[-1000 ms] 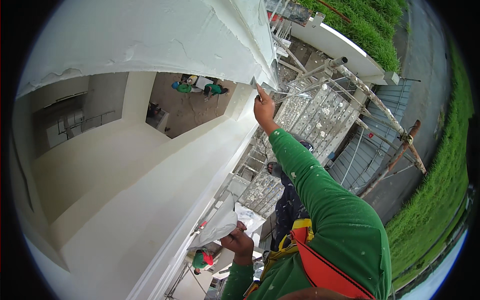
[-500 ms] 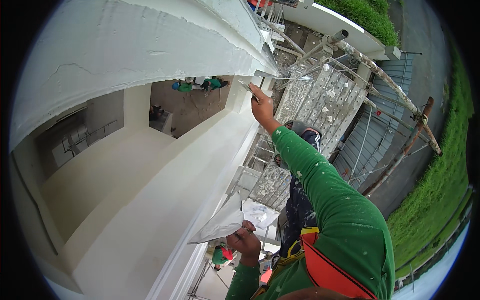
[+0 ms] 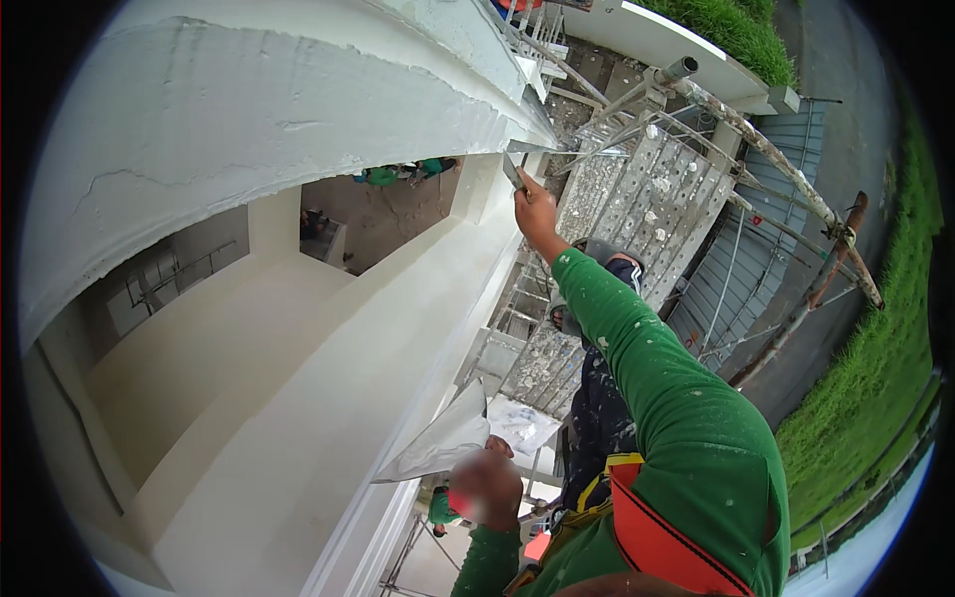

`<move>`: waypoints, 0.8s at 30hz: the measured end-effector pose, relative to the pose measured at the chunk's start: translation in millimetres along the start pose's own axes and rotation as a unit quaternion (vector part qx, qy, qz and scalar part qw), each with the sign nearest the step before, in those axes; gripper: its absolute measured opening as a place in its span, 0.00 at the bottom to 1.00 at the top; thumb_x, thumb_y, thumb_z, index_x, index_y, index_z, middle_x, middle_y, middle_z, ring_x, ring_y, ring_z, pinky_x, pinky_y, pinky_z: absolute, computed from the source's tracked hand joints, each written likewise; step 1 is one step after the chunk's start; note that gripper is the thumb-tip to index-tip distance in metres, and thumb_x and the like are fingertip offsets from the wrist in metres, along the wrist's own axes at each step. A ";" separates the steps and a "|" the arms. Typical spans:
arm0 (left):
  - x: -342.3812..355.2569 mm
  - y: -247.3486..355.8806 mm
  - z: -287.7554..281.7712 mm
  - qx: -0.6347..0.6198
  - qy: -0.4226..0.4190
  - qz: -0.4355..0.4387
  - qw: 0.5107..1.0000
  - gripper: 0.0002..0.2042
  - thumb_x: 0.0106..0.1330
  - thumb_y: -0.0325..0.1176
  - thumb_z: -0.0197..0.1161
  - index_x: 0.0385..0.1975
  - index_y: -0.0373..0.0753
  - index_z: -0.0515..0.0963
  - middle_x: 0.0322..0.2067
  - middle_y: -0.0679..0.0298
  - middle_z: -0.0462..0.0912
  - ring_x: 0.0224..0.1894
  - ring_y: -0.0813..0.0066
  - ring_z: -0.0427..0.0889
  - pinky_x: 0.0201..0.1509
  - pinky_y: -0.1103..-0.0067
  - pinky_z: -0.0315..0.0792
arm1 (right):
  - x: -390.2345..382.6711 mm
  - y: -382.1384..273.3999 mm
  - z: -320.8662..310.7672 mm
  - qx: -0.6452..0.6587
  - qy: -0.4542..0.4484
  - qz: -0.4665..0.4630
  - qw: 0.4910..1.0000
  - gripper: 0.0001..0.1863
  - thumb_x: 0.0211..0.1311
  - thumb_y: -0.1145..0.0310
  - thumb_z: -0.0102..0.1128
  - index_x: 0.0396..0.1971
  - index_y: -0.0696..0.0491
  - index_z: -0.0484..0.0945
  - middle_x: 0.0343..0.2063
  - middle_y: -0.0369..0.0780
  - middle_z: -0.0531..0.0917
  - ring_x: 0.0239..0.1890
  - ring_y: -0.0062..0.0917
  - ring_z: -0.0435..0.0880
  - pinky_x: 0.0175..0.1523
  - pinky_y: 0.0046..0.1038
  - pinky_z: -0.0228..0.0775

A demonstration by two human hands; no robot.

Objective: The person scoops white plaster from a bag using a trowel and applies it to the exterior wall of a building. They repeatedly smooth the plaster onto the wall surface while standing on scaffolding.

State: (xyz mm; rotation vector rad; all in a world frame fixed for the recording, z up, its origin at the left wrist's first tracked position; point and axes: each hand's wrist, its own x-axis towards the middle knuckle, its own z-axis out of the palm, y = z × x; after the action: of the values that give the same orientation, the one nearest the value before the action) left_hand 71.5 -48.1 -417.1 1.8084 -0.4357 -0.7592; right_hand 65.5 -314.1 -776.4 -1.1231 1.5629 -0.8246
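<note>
My right hand (image 3: 538,217) is closed round a putty knife (image 3: 512,170), arm stretched up and forward. Its blade tip is at the far lower edge of the white plastered beam (image 3: 249,104); whether it touches cannot be told. The beam's face shows a crack and rough, wavy plaster. Low in the middle, my left hand (image 3: 489,490), partly blurred, grips a plastering hawk (image 3: 438,438), a flat white piece tapering to the left. The handle is hidden in the fist. The hawk is held beside the long white ledge (image 3: 328,378).
Speckled scaffold planks (image 3: 647,204) lie beyond my right arm, edged by rusty, paint-spattered pipes (image 3: 766,149). Past them are a grey corrugated roof (image 3: 761,214), a road and grass (image 3: 846,428). Through the opening far below, people in green (image 3: 383,175) show; another person (image 3: 441,509) is beneath the hawk.
My right hand has shifted slightly right, and the putty knife has turned more upright at the beam's edge. My left hand still holds the hawk. The people below are now more hidden by the beam.
</note>
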 end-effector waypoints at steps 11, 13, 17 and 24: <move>-13.5 1.6 1.9 0.057 -0.045 -0.006 0.997 0.16 0.75 0.44 0.53 0.38 0.34 0.68 0.25 0.61 0.73 0.25 0.74 0.74 0.25 0.78 0.70 | 124.9 -40.1 -29.1 0.315 -0.102 0.229 0.915 0.15 0.60 0.66 0.58 0.43 0.59 0.75 0.37 0.44 0.77 0.38 0.36 0.80 0.43 0.40 0.75; -23.2 2.0 -5.7 0.066 -0.047 0.005 0.997 0.17 0.75 0.45 0.52 0.38 0.33 0.69 0.24 0.62 0.73 0.24 0.74 0.74 0.26 0.78 0.70 | 96.7 -73.8 -39.3 0.345 -0.115 0.231 0.903 0.14 0.60 0.66 0.57 0.42 0.59 0.75 0.38 0.44 0.78 0.39 0.35 0.80 0.45 0.42 0.75; -28.0 12.7 -20.3 0.063 -0.054 0.038 0.996 0.17 0.75 0.45 0.53 0.36 0.34 0.69 0.23 0.63 0.72 0.24 0.75 0.74 0.26 0.78 0.70 | 71.6 -121.3 -53.8 0.375 -0.120 0.209 0.895 0.15 0.60 0.66 0.57 0.44 0.59 0.74 0.39 0.45 0.77 0.39 0.35 0.80 0.47 0.43 0.76; -32.5 35.2 -39.4 0.030 -0.037 0.069 0.996 0.17 0.75 0.46 0.55 0.33 0.37 0.69 0.23 0.63 0.73 0.24 0.75 0.74 0.25 0.79 0.70 | 28.7 -194.4 -67.8 0.266 -0.094 0.054 0.958 0.10 0.59 0.72 0.56 0.37 0.60 0.81 0.22 0.33 0.77 0.23 0.18 0.72 0.29 0.25 0.64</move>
State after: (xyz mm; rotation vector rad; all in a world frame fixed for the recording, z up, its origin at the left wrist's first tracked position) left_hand 76.8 -13.0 -366.2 1.7897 -0.6317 -0.7239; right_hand 48.6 -408.1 -591.7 -0.6928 1.1359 -0.9586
